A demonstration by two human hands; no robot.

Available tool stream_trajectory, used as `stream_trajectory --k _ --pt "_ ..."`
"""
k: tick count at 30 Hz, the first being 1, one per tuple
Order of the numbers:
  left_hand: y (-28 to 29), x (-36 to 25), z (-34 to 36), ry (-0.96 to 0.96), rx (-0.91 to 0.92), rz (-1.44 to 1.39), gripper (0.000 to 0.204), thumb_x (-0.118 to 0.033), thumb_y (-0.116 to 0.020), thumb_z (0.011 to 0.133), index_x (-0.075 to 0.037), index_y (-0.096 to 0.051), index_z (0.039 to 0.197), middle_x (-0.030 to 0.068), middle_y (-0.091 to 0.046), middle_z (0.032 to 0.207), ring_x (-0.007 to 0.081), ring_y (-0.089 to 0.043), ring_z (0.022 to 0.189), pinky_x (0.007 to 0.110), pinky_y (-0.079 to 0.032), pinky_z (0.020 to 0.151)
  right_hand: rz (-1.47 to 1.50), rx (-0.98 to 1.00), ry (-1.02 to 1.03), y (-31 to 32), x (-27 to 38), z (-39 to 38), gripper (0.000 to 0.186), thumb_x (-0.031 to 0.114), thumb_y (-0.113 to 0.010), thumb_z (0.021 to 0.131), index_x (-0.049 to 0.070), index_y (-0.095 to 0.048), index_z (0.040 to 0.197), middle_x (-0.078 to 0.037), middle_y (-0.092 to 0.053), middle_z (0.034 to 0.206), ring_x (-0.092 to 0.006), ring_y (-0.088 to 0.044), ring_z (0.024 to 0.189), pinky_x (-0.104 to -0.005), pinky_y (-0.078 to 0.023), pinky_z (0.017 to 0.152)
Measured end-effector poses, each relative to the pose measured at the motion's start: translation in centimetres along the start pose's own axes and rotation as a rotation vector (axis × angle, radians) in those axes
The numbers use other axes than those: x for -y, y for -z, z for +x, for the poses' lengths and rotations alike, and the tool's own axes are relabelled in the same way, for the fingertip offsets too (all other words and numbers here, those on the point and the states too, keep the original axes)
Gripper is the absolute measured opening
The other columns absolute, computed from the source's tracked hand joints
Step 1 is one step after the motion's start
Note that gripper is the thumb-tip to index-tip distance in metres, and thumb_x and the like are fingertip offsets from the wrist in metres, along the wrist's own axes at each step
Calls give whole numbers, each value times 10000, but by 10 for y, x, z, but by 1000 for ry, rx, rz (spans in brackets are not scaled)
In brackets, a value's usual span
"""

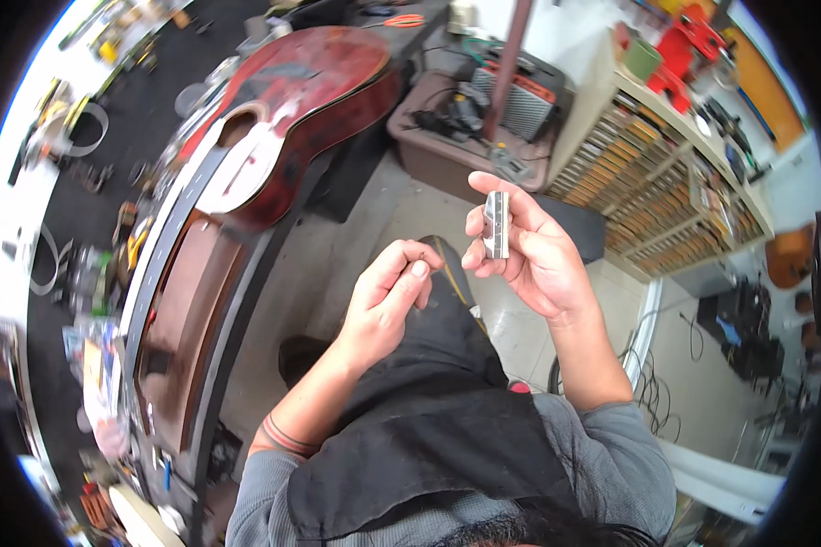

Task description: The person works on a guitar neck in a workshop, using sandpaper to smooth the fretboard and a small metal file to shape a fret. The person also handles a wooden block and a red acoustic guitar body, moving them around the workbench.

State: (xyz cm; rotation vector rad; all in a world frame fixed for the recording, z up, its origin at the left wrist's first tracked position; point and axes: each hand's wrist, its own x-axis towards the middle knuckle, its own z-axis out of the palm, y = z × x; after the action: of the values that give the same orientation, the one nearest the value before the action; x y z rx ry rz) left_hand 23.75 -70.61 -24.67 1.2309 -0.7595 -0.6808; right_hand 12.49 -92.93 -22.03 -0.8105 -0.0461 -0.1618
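Note:
In my right hand, raised in front of me, is a small shiny silver block with a dark stripe along it. My thumb and fingers grip its edges, and it stands upright. Its exact kind does not show. My left hand is apart from it, a short way to the left and lower, over my lap. Its thumb and forefinger are pressed together, and whatever they might pinch is too small to make out.
A red acoustic guitar lies on the dark workbench at the left, among scattered tools. A brown bin holding a grey device and cables stands ahead. A many-slotted cabinet is at the right, with cables on the floor.

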Motion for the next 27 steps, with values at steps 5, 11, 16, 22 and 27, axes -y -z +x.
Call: stream_trajectory --k 5,11,16,22,27 --pt "42 -46 -83 -143 -172 213 208 61 -517 1121 51 -678 1253 95 -720 1001 143 -699 853 293 -579 782 -6 108 -248 -62 -44 11 624 14 -411 1079 -9 -377 1701 -278 -631 1520 -428 -749 1238 -451 -639 1064" --pt "79 -55 -175 -196 -442 202 227 89 -552 1104 52 -694 1277 138 -789 1018 162 -754 852 288 -610 783 95 316 -416 -116 -87 19 685 59 -481 1059 -43 -325 1718 -323 -536 1624 -498 -682 1340 -483 -594 1131" --pt "105 -48 -220 -252 -548 341 225 107 -560 1089 45 -721 1234 146 -724 1102 201 -789 879 305 -645 777 107 407 -523 -142 -116 28 712 86 -494 1073 -36 -280 1741 -351 -478 1664 -541 -654 1370 -498 -593 1130" --pt "128 -34 -256 -335 -744 504 219 132 -650 1038 20 -760 1191 111 -634 1143 200 -784 880 299 -669 772 93 465 -672 -164 -152 53 711 107 -508 1084 -27 -279 1744 -350 -505 1641 -546 -660 1359 -489 -604 1113" --pt "158 -35 -296 -300 -988 785 198 107 -780 964 5 -783 1133 92 -673 1028 155 -730 845 289 -613 701 -86 447 -727 -174 -205 69 593 81 -606 1082 -22 -431 1640 -196 -692 1294 -335 -780 1071 -399 -662 904"
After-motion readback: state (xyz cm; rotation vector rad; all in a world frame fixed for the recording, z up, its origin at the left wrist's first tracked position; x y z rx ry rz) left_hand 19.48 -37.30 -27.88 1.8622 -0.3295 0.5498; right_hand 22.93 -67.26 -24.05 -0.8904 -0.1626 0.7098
